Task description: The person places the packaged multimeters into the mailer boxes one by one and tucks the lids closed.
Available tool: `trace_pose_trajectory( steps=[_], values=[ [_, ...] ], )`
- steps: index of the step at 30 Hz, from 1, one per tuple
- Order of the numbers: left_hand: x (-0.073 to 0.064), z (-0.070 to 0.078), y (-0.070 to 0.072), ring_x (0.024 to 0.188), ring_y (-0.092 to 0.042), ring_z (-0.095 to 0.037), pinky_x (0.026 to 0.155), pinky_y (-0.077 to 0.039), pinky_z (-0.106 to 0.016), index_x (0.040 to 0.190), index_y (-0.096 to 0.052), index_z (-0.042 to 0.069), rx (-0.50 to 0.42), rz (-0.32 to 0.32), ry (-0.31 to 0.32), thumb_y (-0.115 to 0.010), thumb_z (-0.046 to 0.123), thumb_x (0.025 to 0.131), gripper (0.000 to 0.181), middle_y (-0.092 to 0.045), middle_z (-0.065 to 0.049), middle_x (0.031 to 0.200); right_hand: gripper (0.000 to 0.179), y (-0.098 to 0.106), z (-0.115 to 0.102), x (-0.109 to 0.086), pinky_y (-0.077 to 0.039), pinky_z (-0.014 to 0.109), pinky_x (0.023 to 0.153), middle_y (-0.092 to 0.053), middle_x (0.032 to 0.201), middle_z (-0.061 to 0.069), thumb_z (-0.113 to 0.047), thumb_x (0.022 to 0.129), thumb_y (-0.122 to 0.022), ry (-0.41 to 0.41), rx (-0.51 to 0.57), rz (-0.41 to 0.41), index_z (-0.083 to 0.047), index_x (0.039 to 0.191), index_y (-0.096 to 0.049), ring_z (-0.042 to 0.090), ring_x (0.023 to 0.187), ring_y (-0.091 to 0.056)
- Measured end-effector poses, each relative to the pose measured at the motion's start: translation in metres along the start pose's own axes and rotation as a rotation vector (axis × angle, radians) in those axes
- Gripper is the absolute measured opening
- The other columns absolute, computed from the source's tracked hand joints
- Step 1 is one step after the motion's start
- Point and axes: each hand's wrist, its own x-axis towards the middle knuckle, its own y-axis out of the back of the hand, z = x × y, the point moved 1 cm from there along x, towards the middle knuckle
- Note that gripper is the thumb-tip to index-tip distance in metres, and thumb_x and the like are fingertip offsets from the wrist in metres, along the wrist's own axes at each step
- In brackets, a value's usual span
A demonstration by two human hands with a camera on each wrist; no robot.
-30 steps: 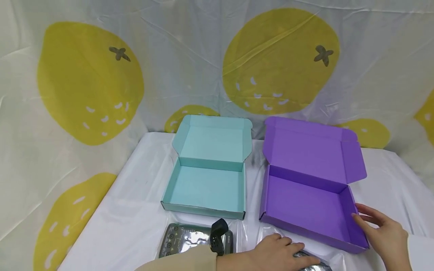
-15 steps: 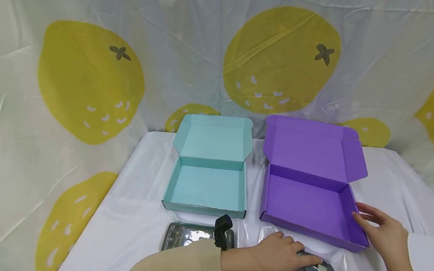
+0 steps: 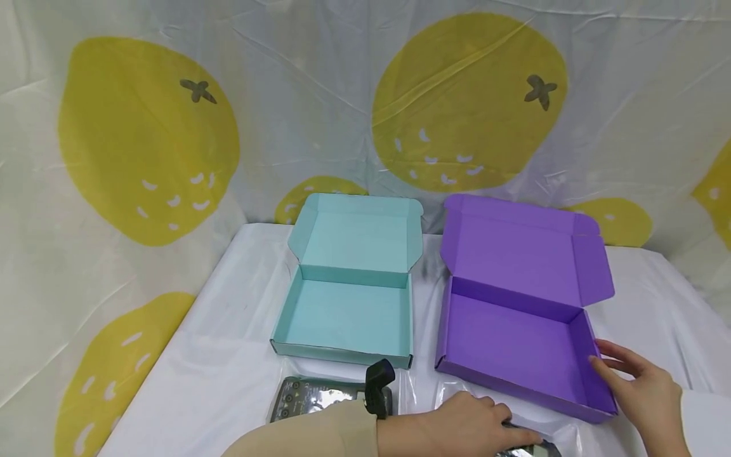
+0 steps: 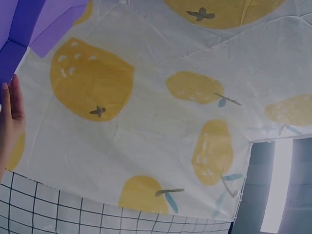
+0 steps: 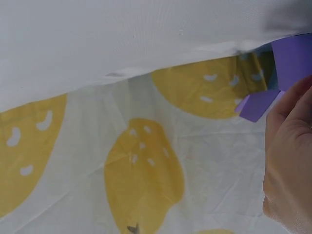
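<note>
My right hand (image 3: 639, 390) pinches the right wall of the open purple box (image 3: 514, 349), thumb at the top edge on the inner side. My left hand (image 3: 471, 425) is bent over a dark device (image 3: 539, 449) in clear plastic, just in front of that box. One finger lies along the device; the other fingertips are hidden, and the device runs out at the bottom edge. In the left wrist view, my right hand (image 4: 13, 112) shows beside the purple box (image 4: 19, 24). The right wrist view has my right hand (image 5: 292, 156) at the purple cardboard (image 5: 295, 61).
An open mint-green box (image 3: 354, 317) stands left of the purple one, its lid (image 3: 360, 238) raised. Before it lies another dark device (image 3: 288, 403) with round buttons, in clear plastic, partly behind my left sleeve (image 3: 308, 435). A lemon-print curtain (image 3: 308, 114) hangs behind the white-covered table (image 3: 217, 355).
My left wrist has lifted and shifted slightly right, and the fingers are more bent over the device. My right hand keeps its place at the purple box.
</note>
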Motion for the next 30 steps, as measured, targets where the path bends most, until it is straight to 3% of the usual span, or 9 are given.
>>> trace_pose_trajectory(
  steps=[5, 10, 17, 19, 22, 25, 30],
  values=[
    [0.0048, 0.0023, 0.001, 0.076, -0.045, 0.006, 0.056, -0.036, -0.01, 0.139, -0.025, 0.044, -0.087, -0.076, 0.023, -0.049, 0.064, 0.081, 0.066, -0.053, 0.021, 0.108, 0.043, 0.0015, 0.0025, -0.0006, -0.028, 0.018, 0.061, -0.037, 0.063, -0.051, -0.032, 0.079, -0.069, -0.007, 0.007, -0.004, -0.007, 0.114, -0.063, -0.031, 0.066, -0.03],
    [0.0059, 0.004, 0.0018, 0.064, -0.043, 0.006, 0.048, -0.034, -0.011, 0.138, -0.028, 0.045, -0.109, -0.061, 0.034, -0.049, 0.064, 0.081, 0.064, -0.055, 0.021, 0.096, 0.043, 0.0026, 0.0032, -0.0016, -0.029, 0.015, 0.06, -0.038, 0.063, -0.051, -0.032, 0.079, -0.069, -0.003, 0.019, 0.0, -0.008, 0.114, -0.063, -0.031, 0.068, -0.03],
    [0.0036, 0.0066, 0.0004, 0.051, -0.038, 0.001, 0.037, -0.029, -0.017, 0.135, -0.033, 0.043, 0.025, 0.038, 0.001, -0.045, 0.061, 0.084, 0.056, -0.055, 0.016, 0.084, 0.043, 0.004, 0.0031, -0.0031, -0.029, 0.018, 0.061, -0.038, 0.064, -0.052, -0.031, 0.08, -0.068, 0.008, 0.014, 0.006, -0.006, 0.114, -0.062, -0.031, 0.068, -0.03],
    [0.0034, 0.0072, 0.0002, 0.051, -0.038, 0.001, 0.036, -0.028, -0.017, 0.135, -0.034, 0.043, 0.047, 0.051, -0.005, -0.046, 0.061, 0.084, 0.055, -0.055, 0.017, 0.084, 0.044, 0.0043, 0.0032, -0.0037, -0.03, 0.017, 0.06, -0.038, 0.064, -0.051, -0.032, 0.08, -0.068, 0.002, 0.012, 0.008, -0.006, 0.115, -0.062, -0.032, 0.072, -0.026],
    [0.0038, 0.0075, -0.0003, 0.053, -0.038, 0.002, 0.036, -0.027, -0.017, 0.134, -0.034, 0.045, 0.081, 0.065, -0.005, -0.045, 0.059, 0.085, 0.052, -0.054, 0.017, 0.082, 0.042, 0.0041, 0.0033, -0.0043, -0.03, 0.012, 0.059, -0.04, 0.064, -0.051, -0.031, 0.08, -0.069, -0.003, 0.039, 0.01, -0.009, 0.115, -0.063, -0.032, 0.069, -0.031],
    [0.0033, 0.0046, -0.0014, 0.058, -0.038, 0.004, 0.039, -0.027, -0.014, 0.135, -0.033, 0.045, 0.037, 0.061, -0.008, -0.049, 0.059, 0.083, 0.056, -0.052, 0.018, 0.082, 0.04, 0.0023, 0.0025, -0.004, -0.028, 0.009, 0.06, -0.041, 0.065, -0.051, -0.029, 0.079, -0.07, 0.004, 0.064, 0.012, -0.011, 0.114, -0.064, -0.031, 0.066, -0.036],
    [0.0019, 0.0005, -0.002, 0.064, -0.037, 0.005, 0.043, -0.028, -0.011, 0.137, -0.032, 0.044, -0.058, 0.037, -0.004, -0.054, 0.06, 0.08, 0.063, -0.051, 0.018, 0.087, 0.046, 0.0009, 0.0007, -0.0025, -0.029, 0.015, 0.063, -0.039, 0.066, -0.05, -0.033, 0.08, -0.068, -0.007, 0.036, -0.012, -0.005, 0.115, -0.061, -0.032, 0.072, -0.028]
  ],
)
